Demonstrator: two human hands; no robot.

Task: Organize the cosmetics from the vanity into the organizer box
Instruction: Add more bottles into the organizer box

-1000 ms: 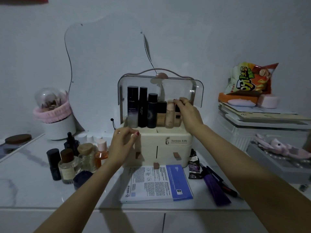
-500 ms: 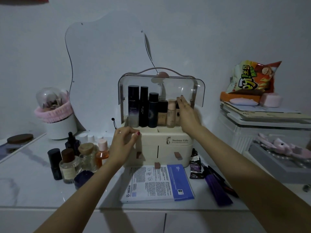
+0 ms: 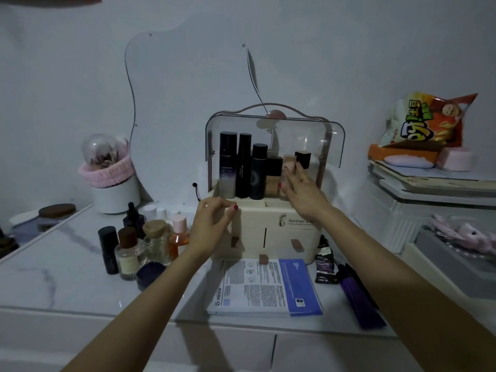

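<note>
The cream organizer box (image 3: 271, 226) stands mid-vanity with its clear lid (image 3: 303, 135) raised. Several bottles stand in its top tray: tall dark ones (image 3: 228, 162), a beige bottle (image 3: 287, 161) and a black-capped bottle (image 3: 302, 159). My right hand (image 3: 300, 193) reaches into the tray, its straight fingers touching the beige and black-capped bottles. My left hand (image 3: 212, 224) curls over the box's front left rim. Loose bottles (image 3: 128, 253) cluster left of the box. A sheet-mask packet (image 3: 268, 288), a dark sachet (image 3: 325, 267) and purple brushes (image 3: 359, 299) lie in front.
A wavy mirror (image 3: 188, 103) leans on the wall behind. A white brush holder with a pink band (image 3: 112, 183) stands at the back left. Clear stacked drawers (image 3: 429, 202) with a snack bag (image 3: 426, 122) on top fill the right side.
My right hand has let go of the black-capped bottle's top and slid down; its fingers have straightened against the bottles. My left hand stays on the box's corner.
</note>
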